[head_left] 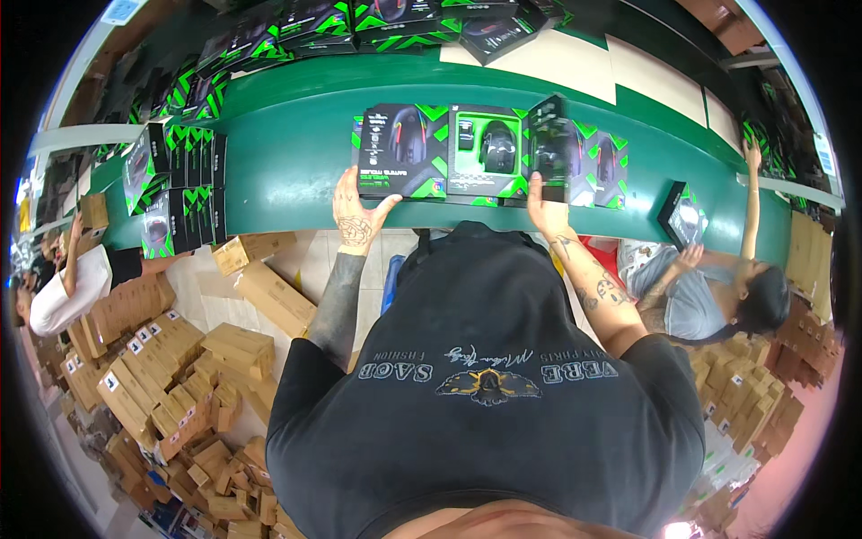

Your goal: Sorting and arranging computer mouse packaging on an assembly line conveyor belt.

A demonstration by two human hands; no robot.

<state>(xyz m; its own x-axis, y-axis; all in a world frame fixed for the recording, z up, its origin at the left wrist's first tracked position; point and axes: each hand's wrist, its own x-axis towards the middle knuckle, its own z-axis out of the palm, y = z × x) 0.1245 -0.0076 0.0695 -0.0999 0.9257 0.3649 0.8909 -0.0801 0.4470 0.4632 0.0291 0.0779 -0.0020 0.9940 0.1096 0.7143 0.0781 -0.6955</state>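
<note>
On the green bench in front of me lies a black-and-green mouse box [463, 187], its printed cover [402, 148] spread to the left. Through its green-framed window a dark computer mouse [499, 146] shows. My left hand [356, 214] is open, thumb and fingers spread, touching the cover's lower left corner. My right hand [546, 208] pinches the lower edge of a dark, upright panel [550, 148] of a mouse box; motion blurs it, so I cannot tell whether it is a cover or a whole box. More mouse boxes [609, 169] lie flat just right of it.
Stacked mouse boxes [184, 198] stand left on the green bench [287, 153]; others [314, 27] line the far shelf. At right a co-worker [705, 296] reaches across the bench, near a tilted box [682, 216]. Brown cartons [171, 386] crowd the floor; another person [76, 287] is at far left.
</note>
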